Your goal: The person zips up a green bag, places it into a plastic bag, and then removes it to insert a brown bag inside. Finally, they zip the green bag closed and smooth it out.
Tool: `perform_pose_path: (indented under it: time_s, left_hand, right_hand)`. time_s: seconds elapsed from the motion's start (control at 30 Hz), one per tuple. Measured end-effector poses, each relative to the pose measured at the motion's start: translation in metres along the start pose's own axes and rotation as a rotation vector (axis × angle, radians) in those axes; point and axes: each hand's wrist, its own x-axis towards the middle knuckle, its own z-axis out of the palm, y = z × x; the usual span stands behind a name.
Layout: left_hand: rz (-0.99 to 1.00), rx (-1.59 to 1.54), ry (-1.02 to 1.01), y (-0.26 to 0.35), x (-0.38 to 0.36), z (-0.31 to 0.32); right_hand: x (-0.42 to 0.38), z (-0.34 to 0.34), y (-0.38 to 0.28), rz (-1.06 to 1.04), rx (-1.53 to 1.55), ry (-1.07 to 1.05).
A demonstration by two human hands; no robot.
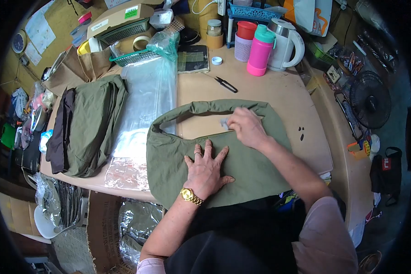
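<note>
Resting on the tabletop (pixel 196 87): a green bag (pixel 255 171) laid flat

The bag is placed at the near side of the tabletop, close against the person's body, with its curved strap (pixel 204 107) turned to the far side and its left edge lapped over clear plastic sheets (pixel 144 91). On the bag's front panel, just below the opening, the left hand (pixel 205 173) is set palm down with its fingers spread wide; a gold watch (pixel 190 196) is worn on that wrist. The right hand (pixel 246 128) is held at the right end of the opening, its fingers drawn together, and a small pale scrap (pixel 224 123) is pinched at their tips; what the scrap is made of cannot be told.

To the left of the plastic sheets, folded green fabric (pixel 96 123) is stacked beside a dark brown cloth (pixel 60 132). Beyond the strap, black snips (pixel 226 85) are laid on the tabletop. Farther back, a white cap (pixel 217 60) is seen near a dark notebook (pixel 192 59), and a pink bottle (pixel 257 55) is stood upright just beside a white kettle (pixel 277 52).
</note>
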Motion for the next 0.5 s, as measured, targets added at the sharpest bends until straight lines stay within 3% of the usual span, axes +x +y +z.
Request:
perform_pose_path:
  time_s: [0.03, 0.07, 0.1, 0.13, 0.2, 0.23, 0.33, 0.43, 0.5]
  left_hand:
    - [-0.014, -0.052, -0.058, -0.002, 0.003, -0.008]
    - [-0.029, -0.105, -0.12, -0.006, 0.007, -0.014]
    - [-0.028, -0.094, 0.014, -0.01, 0.009, -0.016]
    - [-0.029, -0.099, 0.004, -0.017, 0.017, -0.011]
    - [-0.088, -0.537, 0.311, -0.027, 0.034, 0.004]
    - [-0.044, -0.511, 0.444, -0.026, 0.037, 0.008]
    - [0.021, -0.553, 0.423, -0.029, 0.023, 0.01]
    - [0.055, -0.511, 0.351, -0.013, -0.004, 0.014]
    - [0.096, -0.482, 0.363, -0.01, -0.012, 0.03]
  right_hand:
    - [-0.001, 0.004, 0.004, -0.004, -0.003, 0.0]
    - [-0.005, 0.011, 0.008, 0.129, 0.131, 0.129]
    - [-0.008, 0.016, 0.01, 0.269, 0.266, 0.254]
    - [-0.009, 0.017, 0.012, 0.277, 0.268, 0.247]
    - [-0.007, 0.016, 0.016, 0.212, 0.299, 0.29]
    - [-0.008, 0.015, 0.015, 0.216, 0.295, 0.292]
    - [-0.009, 0.013, 0.016, 0.377, 0.235, 0.128]
    - [-0.011, 0.022, 0.023, 0.387, 0.301, 0.144]
    - [-0.009, 0.027, 0.025, 0.427, 0.531, 0.243]
